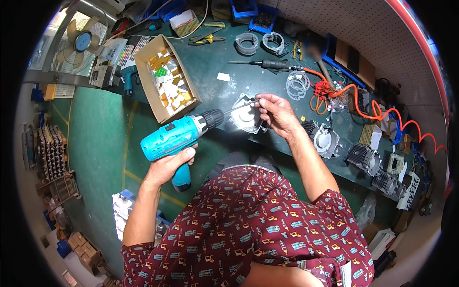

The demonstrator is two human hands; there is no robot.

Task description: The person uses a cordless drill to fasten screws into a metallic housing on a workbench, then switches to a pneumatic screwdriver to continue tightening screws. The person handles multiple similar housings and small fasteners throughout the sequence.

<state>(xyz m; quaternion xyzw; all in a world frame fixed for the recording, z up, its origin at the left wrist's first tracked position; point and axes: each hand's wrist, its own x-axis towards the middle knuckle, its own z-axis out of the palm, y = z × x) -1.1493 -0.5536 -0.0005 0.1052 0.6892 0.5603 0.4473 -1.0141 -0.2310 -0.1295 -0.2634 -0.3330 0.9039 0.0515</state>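
Observation:
My left hand (172, 165) is wrapped round the grip of a teal cordless drill (168, 138), which is held tilted with its black chuck pointing right. A long thin bit (235, 110) runs from the chuck toward my right hand (277, 112). The fingers of that hand pinch together at the bit's far end; whether a small screw is there is too small to tell. Below the bit, a silvery round metal housing (246, 119) lies at the near edge of the green workbench (217, 93).
An open cardboard box (148, 81) of small parts stands left of the housing. Beyond lie pliers (206, 40), metal rings (246, 44) and a black air screwdriver (272, 64) on a coiled orange hose (377, 112). More finned housings (325, 141) line the right edge. A fan (82, 42) stands far left.

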